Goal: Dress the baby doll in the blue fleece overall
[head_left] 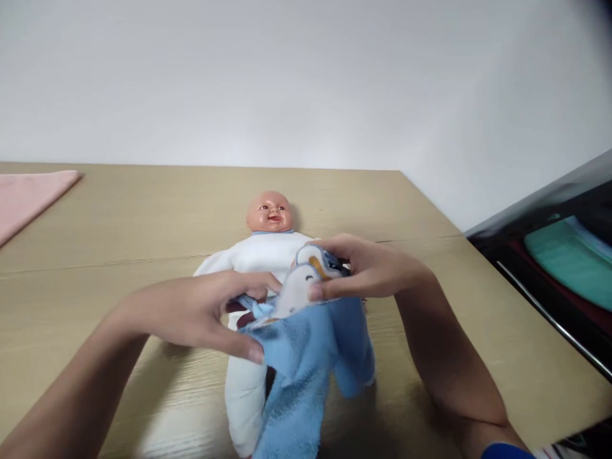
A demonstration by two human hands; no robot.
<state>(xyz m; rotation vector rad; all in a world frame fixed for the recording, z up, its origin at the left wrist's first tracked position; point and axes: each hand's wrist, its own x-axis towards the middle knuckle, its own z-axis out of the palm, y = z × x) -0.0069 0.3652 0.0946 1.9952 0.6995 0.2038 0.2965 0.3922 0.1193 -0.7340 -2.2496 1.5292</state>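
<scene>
Left hand [201, 312] is closed on the near edge of the blue garment [310, 363], thumb below, fingers over. Right hand [368, 271] pinches its printed top edge, just across from the left. This two-sided grip seems meant to hold the cloth spread over the doll [270, 213], which lies face-up on the surface [143, 210] under and beyond both hands. Pink cloth [29, 194] lies well left of the left hand.

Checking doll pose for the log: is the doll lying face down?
No, the doll lies on its back on the table, its face turned up.
</scene>
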